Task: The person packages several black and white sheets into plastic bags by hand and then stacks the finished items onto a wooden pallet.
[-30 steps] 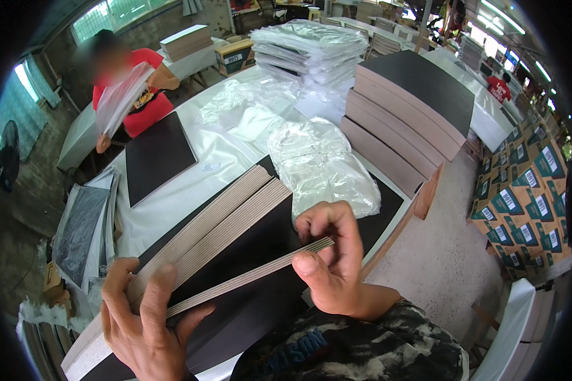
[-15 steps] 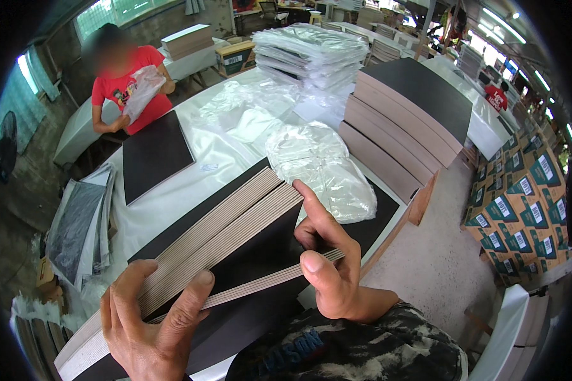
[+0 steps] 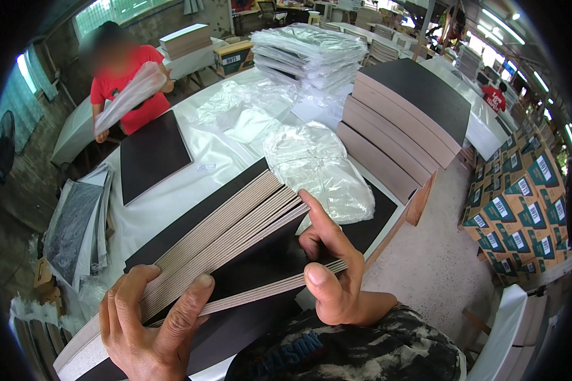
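A bundle of black-faced boards [image 3: 225, 228] with pale grey edges stands tilted in front of me, its edges fanned at the far corner. My left hand [image 3: 147, 325] is closed around the bundle's left end, thumb between the main part and a few nearer boards [image 3: 260, 292]. On the other side, my right hand [image 3: 338, 270] has its index fingertip at the main part's top corner. The right thumb and curled fingers hold the nearer boards' corner. Another black board [image 3: 375, 232] lies beneath on the table.
A clear plastic bundle [image 3: 321, 174] lies just beyond the boards. Thick stacked boards [image 3: 394, 127] stand at the right, plastic-wrapped packs [image 3: 308, 57] behind. A person in red [image 3: 130, 95] handles a plastic bag across the table, near a black board [image 3: 154, 155]. Printed cartons [image 3: 518, 209] stand at far right.
More boards have come away to the nearer group under my right thumb, and the main part's edges have fanned apart. The person across has lowered and stretched out the plastic bag.
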`<state>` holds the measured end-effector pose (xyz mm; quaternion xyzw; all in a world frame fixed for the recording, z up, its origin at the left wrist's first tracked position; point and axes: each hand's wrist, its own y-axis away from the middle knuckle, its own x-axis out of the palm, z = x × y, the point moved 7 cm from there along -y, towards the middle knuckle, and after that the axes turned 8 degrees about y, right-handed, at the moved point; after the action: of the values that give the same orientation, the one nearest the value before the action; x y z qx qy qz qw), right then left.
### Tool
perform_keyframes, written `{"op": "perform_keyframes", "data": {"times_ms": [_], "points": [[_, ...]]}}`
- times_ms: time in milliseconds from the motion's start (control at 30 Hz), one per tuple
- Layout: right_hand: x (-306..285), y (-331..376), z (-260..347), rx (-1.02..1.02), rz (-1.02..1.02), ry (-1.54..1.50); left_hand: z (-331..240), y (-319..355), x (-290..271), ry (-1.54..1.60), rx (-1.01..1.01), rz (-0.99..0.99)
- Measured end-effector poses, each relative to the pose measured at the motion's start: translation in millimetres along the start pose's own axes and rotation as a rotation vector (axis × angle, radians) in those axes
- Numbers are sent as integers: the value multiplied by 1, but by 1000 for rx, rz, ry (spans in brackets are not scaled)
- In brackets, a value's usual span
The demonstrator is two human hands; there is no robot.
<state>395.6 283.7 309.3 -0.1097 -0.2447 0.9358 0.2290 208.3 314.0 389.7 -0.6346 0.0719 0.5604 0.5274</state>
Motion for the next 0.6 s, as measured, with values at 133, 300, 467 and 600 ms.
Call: {"op": "perform_keyframes", "data": {"times_ms": [133,300,467,600], "points": [[1,1,2,-10,-13,3,0,-2,-3,1,2,15],[-1,3,1,-22,-28,-9,0,-1,1,28,-2,17],[0,1,1,-27,-24,-4,0,-1,0,23,-6,24],[0,2,0,-32,-37,-12,1,0,1,25,-8,26]]}}
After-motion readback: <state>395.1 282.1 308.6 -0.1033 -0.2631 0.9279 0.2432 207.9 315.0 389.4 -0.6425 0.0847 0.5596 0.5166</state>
